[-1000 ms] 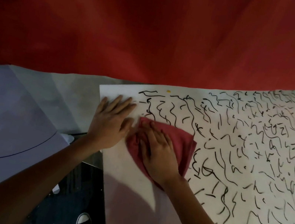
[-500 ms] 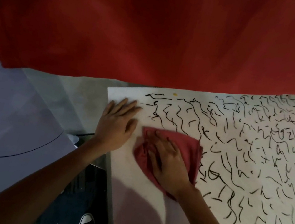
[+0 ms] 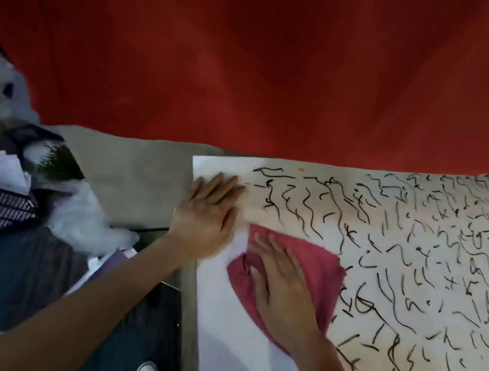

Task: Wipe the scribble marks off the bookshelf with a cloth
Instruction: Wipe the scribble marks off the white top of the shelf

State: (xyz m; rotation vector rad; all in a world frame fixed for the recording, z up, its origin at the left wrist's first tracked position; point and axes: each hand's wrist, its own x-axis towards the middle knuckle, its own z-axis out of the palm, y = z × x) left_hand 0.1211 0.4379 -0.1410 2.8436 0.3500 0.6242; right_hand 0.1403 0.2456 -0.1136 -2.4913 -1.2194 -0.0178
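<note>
Cloth [image 3: 323, 266] pressed under right hand [image 3: 283, 295], fingers [image 3: 262, 245] straight, left hand [image 3: 205, 217] flat on scribbled bookshelf [image 3: 239, 362], fingers together

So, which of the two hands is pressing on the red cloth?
The right hand: it lies flat on the red cloth, while the left hand rests on the bare white bookshelf beside it.
</note>
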